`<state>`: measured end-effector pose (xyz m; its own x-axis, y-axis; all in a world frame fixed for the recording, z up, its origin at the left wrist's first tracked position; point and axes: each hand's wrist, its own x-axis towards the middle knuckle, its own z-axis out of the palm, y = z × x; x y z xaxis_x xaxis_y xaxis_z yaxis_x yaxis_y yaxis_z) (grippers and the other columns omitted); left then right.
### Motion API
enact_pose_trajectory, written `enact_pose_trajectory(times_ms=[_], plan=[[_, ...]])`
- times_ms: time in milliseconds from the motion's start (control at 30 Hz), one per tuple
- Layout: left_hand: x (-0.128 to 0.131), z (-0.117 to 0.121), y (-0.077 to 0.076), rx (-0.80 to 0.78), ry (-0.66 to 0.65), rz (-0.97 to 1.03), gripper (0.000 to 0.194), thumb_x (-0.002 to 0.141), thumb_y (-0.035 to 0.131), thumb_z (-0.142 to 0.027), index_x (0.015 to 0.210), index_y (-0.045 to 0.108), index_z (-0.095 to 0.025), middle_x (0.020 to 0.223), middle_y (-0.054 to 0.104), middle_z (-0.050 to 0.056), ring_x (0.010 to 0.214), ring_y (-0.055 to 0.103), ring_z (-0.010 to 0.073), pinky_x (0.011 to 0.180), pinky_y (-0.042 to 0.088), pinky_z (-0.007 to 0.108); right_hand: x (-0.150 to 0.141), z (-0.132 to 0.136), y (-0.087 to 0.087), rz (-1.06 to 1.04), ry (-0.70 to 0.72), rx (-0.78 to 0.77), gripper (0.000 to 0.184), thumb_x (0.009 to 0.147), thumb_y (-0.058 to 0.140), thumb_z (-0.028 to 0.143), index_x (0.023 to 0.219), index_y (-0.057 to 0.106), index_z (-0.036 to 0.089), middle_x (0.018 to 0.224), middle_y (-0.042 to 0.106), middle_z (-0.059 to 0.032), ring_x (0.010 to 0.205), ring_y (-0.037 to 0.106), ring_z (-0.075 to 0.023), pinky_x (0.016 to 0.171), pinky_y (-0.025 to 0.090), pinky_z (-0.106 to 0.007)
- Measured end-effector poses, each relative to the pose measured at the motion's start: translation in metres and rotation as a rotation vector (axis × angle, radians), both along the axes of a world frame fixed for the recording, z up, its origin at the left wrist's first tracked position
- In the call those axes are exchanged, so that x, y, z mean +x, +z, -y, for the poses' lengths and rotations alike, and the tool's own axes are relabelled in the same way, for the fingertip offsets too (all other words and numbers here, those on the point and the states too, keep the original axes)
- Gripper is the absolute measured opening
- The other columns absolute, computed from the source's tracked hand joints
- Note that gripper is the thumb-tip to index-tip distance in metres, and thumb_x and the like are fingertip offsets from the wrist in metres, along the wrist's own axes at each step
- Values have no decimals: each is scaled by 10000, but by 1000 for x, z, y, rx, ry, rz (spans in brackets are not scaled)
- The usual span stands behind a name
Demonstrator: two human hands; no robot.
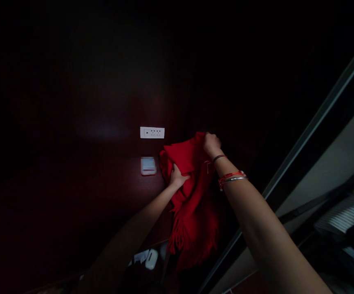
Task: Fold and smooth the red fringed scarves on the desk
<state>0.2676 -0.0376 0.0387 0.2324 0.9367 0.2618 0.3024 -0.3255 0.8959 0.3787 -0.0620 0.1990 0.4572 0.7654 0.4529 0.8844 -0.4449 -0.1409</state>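
A red fringed scarf (192, 192) hangs in folds against the dark surface, its tassels (180, 234) falling at the lower end. At its upper right corner my right hand (212, 143) is closed in a fist round the cloth. My left hand (178, 177) grips the scarf lower down on its left side; the thumb shows, while most of its fingers are hidden in the folds. Bracelets (232, 178) circle my right wrist and forearm.
A white socket panel (152, 132) is set in the dark surface, above a small blurred square item (148, 165). Below is a white rounded object (151, 259). A pale metal-edged frame (318, 118) runs diagonally on the right, with striped cloth (351, 214) beyond it.
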Motion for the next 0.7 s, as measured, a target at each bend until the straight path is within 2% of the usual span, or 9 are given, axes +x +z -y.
enact_pose_trajectory(times_ms=[100,167,267,333,433,500,567,633,700], plan=[[9,13,10,-93,91,-229,954,580,621,-198,1292,-9,-115,975,559,163,873,544,287,700,416,349,3,2,-11,8,-33,-44,309,761,337,37,959,567,94,945,583,-186,868,561,-210,677,424,-271],[9,17,21,-126,119,-280,938,599,600,-214,1296,-21,-127,931,579,159,831,561,293,671,420,358,3,5,-14,14,-35,-36,316,750,335,25,946,573,94,929,588,-187,857,565,-220,665,428,-284],[-3,12,49,-18,144,-197,888,586,611,-263,1291,86,-130,981,559,159,884,540,290,719,415,357,4,9,-2,2,-4,58,315,736,346,36,940,574,109,909,595,-174,845,566,-225,664,429,-296],[-24,4,79,120,150,-69,859,568,623,-254,1275,152,-132,1058,519,143,955,505,260,778,402,328,4,10,14,-50,48,182,311,721,373,61,956,565,129,912,596,-150,858,556,-221,682,424,-298],[-80,-7,140,304,138,91,811,570,622,-211,1255,193,-149,1100,491,92,983,486,197,847,370,300,-1,4,45,-202,229,407,335,685,419,97,995,539,138,949,583,-104,893,529,-204,742,405,-300],[-133,-8,183,449,194,57,796,548,642,-192,1234,241,-141,1143,449,88,1013,456,194,884,335,313,-15,-6,60,-327,411,516,363,675,435,125,1029,513,134,975,569,-76,895,517,-182,777,389,-298],[-188,-1,219,567,341,-66,790,542,654,-196,1223,263,-109,1180,399,87,1057,404,217,894,297,342,-43,-21,64,-445,590,556,389,683,428,151,1069,478,144,988,557,-51,880,514,-159,789,381,-299],[-239,8,239,635,498,-316,731,628,585,-263,1234,220,-80,1182,361,58,1089,344,246,859,258,400,-82,-39,54,-552,715,526,403,700,405,162,1101,446,160,987,553,-32,869,513,-138,786,380,-297],[-281,15,236,546,564,-577,703,686,498,-356,1250,168,-95,1150,364,21,1073,352,260,813,267,409,-125,-55,27,-674,764,451,409,709,393,168,1117,425,169,974,557,-20,854,517,-120,767,389,-281]])
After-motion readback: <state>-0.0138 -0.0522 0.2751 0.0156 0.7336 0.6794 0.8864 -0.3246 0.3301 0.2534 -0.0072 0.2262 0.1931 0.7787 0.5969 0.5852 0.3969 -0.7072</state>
